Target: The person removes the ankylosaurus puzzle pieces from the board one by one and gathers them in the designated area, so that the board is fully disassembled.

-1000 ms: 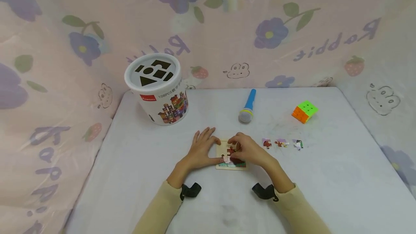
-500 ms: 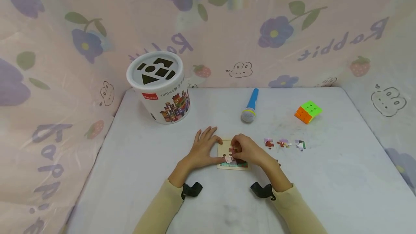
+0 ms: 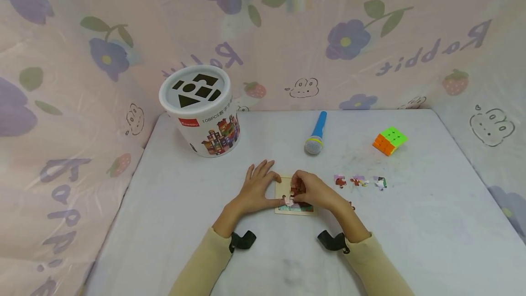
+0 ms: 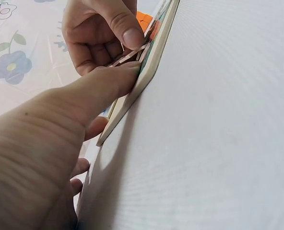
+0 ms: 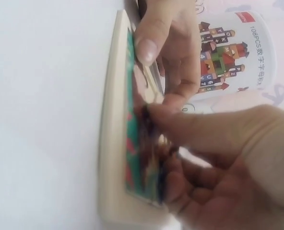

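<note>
A small wooden jigsaw board (image 3: pixel 279 187) lies between both hands, its pale tray partly filled with picture pieces. My left hand (image 3: pixel 254 192) is spread at its left side, the thumb pressing on the lower left and the index finger at the upper left corner. With thumb and fingers, my right hand (image 3: pixel 315 191) pinches a puzzle piece (image 4: pixel 127 57) over the board; the left wrist view shows it tilted, edge-on, close to the left thumb. The right fingers hide most of this piece. In the right wrist view, the green and pink picture (image 5: pixel 130 139) fills the tray's near strip.
Three loose pieces lie in a row to the right: one reddish (image 3: pixel 340 181), one mixed (image 3: pixel 359 181), one white and green (image 3: pixel 380 183). Another piece (image 3: pixel 351 205) peeks out beside the right forearm. Behind stand a block bucket (image 3: pixel 201 113), a toy microphone (image 3: pixel 316 134) and a puzzle cube (image 3: pixel 389 141).
The right fingers shift slightly over the board while the left hand keeps its place. A piece beside the right forearm has come into view as the arm and the head view moved a little.
</note>
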`<state>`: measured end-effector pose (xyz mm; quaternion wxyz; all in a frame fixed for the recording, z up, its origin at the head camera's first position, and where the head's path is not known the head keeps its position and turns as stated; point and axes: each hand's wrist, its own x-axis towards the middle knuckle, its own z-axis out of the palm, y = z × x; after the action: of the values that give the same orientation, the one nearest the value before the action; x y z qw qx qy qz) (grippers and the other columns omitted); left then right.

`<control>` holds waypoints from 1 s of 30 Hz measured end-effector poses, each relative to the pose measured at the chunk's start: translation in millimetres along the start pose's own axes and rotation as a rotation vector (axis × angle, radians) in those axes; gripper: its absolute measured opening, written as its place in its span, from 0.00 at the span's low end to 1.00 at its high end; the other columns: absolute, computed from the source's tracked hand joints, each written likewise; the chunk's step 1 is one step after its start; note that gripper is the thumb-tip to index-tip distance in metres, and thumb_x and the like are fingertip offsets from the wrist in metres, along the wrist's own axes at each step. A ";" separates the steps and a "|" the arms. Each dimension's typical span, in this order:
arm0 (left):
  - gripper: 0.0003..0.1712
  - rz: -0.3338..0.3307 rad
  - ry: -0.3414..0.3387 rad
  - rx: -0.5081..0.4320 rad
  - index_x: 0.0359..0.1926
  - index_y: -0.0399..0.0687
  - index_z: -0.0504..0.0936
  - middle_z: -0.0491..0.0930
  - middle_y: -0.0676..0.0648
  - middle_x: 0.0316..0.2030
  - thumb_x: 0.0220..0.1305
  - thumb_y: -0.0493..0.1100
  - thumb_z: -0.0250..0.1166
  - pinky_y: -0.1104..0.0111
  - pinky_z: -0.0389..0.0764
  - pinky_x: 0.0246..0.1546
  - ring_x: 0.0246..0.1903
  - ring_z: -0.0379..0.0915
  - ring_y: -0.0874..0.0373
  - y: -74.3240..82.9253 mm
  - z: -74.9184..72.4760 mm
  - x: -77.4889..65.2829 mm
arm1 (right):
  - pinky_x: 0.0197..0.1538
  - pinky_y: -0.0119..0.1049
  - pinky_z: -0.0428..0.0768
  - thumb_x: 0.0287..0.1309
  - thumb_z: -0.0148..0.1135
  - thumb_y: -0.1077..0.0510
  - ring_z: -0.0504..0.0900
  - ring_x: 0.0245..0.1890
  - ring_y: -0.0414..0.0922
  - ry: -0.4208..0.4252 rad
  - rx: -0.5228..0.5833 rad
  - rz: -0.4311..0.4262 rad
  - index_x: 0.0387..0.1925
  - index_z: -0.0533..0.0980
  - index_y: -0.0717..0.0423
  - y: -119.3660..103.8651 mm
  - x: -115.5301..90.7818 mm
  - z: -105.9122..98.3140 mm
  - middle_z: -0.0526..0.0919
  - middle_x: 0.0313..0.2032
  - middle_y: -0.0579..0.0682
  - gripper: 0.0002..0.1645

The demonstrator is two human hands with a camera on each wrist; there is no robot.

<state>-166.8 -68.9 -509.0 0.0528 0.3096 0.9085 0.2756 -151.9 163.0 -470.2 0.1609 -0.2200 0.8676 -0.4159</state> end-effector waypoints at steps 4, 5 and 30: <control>0.30 -0.003 -0.002 0.004 0.50 0.59 0.74 0.51 0.43 0.77 0.53 0.67 0.71 0.45 0.34 0.72 0.77 0.37 0.47 0.1 0.0 0.0 | 0.32 0.32 0.76 0.54 0.69 0.73 0.74 0.29 0.41 -0.003 0.029 -0.017 0.41 0.73 0.63 1.1 0.2 -1.0 0.77 0.29 0.50 0.15; 0.30 -0.002 0.001 0.002 0.50 0.59 0.74 0.52 0.43 0.77 0.53 0.67 0.71 0.45 0.34 0.72 0.77 0.37 0.47 0.2 0.1 0.0 | 0.32 0.32 0.76 0.55 0.68 0.73 0.74 0.29 0.41 -0.001 0.036 -0.021 0.41 0.73 0.63 1.6 0.2 -1.2 0.77 0.29 0.50 0.14; 0.30 -0.016 -0.004 0.010 0.50 0.61 0.74 0.51 0.45 0.77 0.53 0.69 0.71 0.46 0.34 0.73 0.77 0.36 0.48 -0.6 2.4 0.7 | 0.43 0.32 0.80 0.64 0.60 0.67 0.81 0.37 0.43 -0.055 0.397 -0.056 0.47 0.77 0.67 26.3 0.9 -14.2 0.83 0.37 0.54 0.10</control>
<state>-167.0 -67.7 -511.2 0.0550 0.3033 0.9122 0.2699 -165.8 186.4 -482.6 0.2131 -0.2195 0.7575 -0.5767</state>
